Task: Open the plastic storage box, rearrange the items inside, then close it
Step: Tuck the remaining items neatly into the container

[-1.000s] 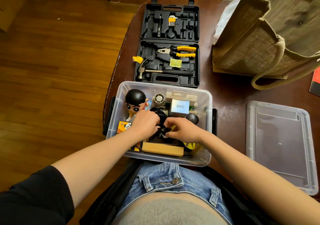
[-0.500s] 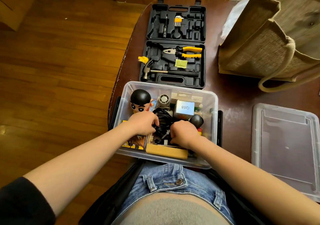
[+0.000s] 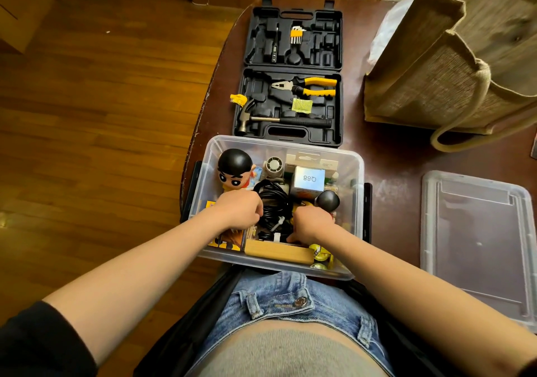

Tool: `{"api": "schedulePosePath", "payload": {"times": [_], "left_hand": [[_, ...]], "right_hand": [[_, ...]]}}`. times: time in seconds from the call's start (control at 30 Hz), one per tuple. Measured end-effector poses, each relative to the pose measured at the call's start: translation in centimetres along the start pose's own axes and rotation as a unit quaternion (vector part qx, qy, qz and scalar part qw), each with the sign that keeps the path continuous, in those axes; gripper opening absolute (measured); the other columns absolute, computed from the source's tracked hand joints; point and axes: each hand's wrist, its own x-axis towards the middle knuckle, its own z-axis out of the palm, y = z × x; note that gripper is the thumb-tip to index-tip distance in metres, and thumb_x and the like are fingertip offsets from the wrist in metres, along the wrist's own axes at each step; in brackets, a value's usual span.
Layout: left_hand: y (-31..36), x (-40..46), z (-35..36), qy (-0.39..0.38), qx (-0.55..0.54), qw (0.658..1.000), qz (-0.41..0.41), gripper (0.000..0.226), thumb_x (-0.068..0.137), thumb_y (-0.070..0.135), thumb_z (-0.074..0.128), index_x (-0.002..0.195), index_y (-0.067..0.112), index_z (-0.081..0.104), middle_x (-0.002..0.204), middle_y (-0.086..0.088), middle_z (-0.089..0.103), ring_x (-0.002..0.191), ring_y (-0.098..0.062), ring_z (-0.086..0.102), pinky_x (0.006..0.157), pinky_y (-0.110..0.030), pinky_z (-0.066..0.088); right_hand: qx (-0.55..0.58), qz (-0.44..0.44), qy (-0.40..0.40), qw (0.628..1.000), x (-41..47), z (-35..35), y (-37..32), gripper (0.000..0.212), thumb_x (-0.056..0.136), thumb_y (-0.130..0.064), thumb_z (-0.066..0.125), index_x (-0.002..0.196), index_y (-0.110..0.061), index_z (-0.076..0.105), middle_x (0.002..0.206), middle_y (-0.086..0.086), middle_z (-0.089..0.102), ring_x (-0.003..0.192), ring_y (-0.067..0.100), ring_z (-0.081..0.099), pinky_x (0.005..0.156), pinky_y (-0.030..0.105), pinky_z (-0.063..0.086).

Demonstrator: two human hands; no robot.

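Head view: both hands' fingers curl down, tips hidden. Left hand [image 3: 239, 209] & right hand [image 3: 312, 225] flank the black cable [image 3: 273, 202], touching it; actual grip can't tell. Cable sits mid box [image 3: 356, 202]; figure [image 3: 235, 170] in its far-left corner, lid [image 3: 476, 240] well right of box.

The clear plastic storage box [image 3: 356, 173] sits open at the near desk [image 3: 389, 155] edge, packed with a black-haired figurine [image 3: 235, 170], coiled black cable [image 3: 271, 202] and wooden block [image 3: 277, 251], its clear lid [image 3: 479, 240] flat to the right.
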Motion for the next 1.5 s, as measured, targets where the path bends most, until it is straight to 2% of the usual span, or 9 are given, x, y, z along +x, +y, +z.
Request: {"api": "schedulePosePath", "payload": {"times": [0.2,0.33,0.47,0.57,0.73,1.0,1.13,1.37,1.5], "left_hand": [[0.2,0.0,-0.3,-0.014,0.032,0.999,-0.004,0.023,0.093,0.024,0.050,0.102,0.023,0.071,0.102,0.003,0.069,0.093,-0.019,0.062,0.075,-0.036,0.054],[-0.1,0.0,-0.4,0.128,-0.063,0.988,-0.060,0.012,0.090,0.023,0.056,0.099,0.018,0.060,0.097,-0.001,0.065,0.090,-0.023,0.062,0.072,-0.036,0.051],[0.8,0.6,-0.2,0.194,0.015,0.980,-0.049,0.034,0.089,0.022,0.061,0.119,0.011,0.047,0.107,-0.008,0.063,0.093,-0.032,0.063,0.066,-0.037,0.047],[1.4,1.8,-0.4,0.172,0.049,0.983,-0.035,0.037,0.088,0.023,0.064,0.119,0.011,0.049,0.112,-0.011,0.062,0.101,-0.031,0.061,0.070,-0.037,0.048],[1.0,3.0,-0.6,0.111,0.001,0.994,0.002,0.046,0.086,0.020,0.065,0.130,0.017,0.050,0.125,-0.009,0.057,0.113,-0.029,0.054,0.091,-0.041,0.048],[0.3,2.4,-0.5,0.184,-0.040,0.982,0.028,0.029,0.081,0.022,0.070,0.107,0.021,0.057,0.108,0.001,0.064,0.097,-0.021,0.059,0.076,-0.033,0.044],[0.4,2.3,-0.2,0.191,-0.072,0.979,0.020,0.032,0.081,0.021,0.072,0.109,0.019,0.057,0.112,-0.001,0.063,0.103,-0.022,0.058,0.080,-0.032,0.042],[0.0,1.8,-0.9,0.115,-0.068,0.991,0.011,0.056,0.081,0.018,0.072,0.132,0.022,0.049,0.133,-0.005,0.050,0.122,-0.026,0.050,0.095,-0.041,0.047],[-0.5,0.7,-0.5,0.106,-0.042,0.993,-0.022,0.060,0.084,0.016,0.065,0.138,0.024,0.040,0.142,-0.003,0.043,0.113,-0.026,0.057,0.080,-0.038,0.050]], "right_hand": [[0.039,0.019,0.067,0.997,0.0,1.3,-0.1,0.023,0.086,-0.034,0.062,0.087,-0.012,0.058,0.090,0.008,0.062,0.091,0.030,0.063,0.062,0.030,0.043],[0.041,0.009,0.097,0.994,-0.2,1.1,0.2,0.030,0.083,-0.041,0.066,0.084,-0.014,0.054,0.093,0.008,0.063,0.088,0.028,0.063,0.061,0.029,0.040],[0.022,-0.040,0.131,0.990,-0.5,0.6,0.0,0.045,0.082,-0.037,0.068,0.119,-0.016,0.054,0.109,0.007,0.065,0.100,0.029,0.061,0.070,0.034,0.046],[-0.019,-0.058,0.105,0.993,-0.2,0.4,-0.4,0.043,0.086,-0.034,0.062,0.126,-0.021,0.054,0.114,0.006,0.064,0.105,0.028,0.060,0.076,0.035,0.049],[-0.050,-0.085,0.123,0.987,0.2,0.3,-0.8,0.029,0.089,-0.019,0.053,0.118,-0.019,0.055,0.106,0.008,0.066,0.097,0.031,0.062,0.064,0.033,0.042],[-0.032,-0.107,0.147,0.983,0.0,0.6,-0.9,0.025,0.091,-0.015,0.051,0.116,-0.017,0.051,0.098,0.010,0.066,0.090,0.032,0.062,0.059,0.032,0.037],[0.026,-0.093,0.131,0.987,0.1,1.0,-0.9,0.032,0.088,-0.015,0.055,0.119,-0.013,0.048,0.104,0.011,0.065,0.095,0.031,0.061,0.062,0.033,0.040],[0.039,-0.056,0.172,0.983,0.4,0.5,-1.2,0.024,0.087,-0.017,0.053,0.107,-0.014,0.066,0.099,0.007,0.069,0.090,0.028,0.064,0.068,0.032,0.048],[0.033,-0.039,0.162,0.985,0.4,0.3,-2.1,0.020,0.086,-0.013,0.055,0.101,-0.011,0.068,0.096,0.008,0.068,0.086,0.027,0.064,0.069,0.032,0.051]]}}
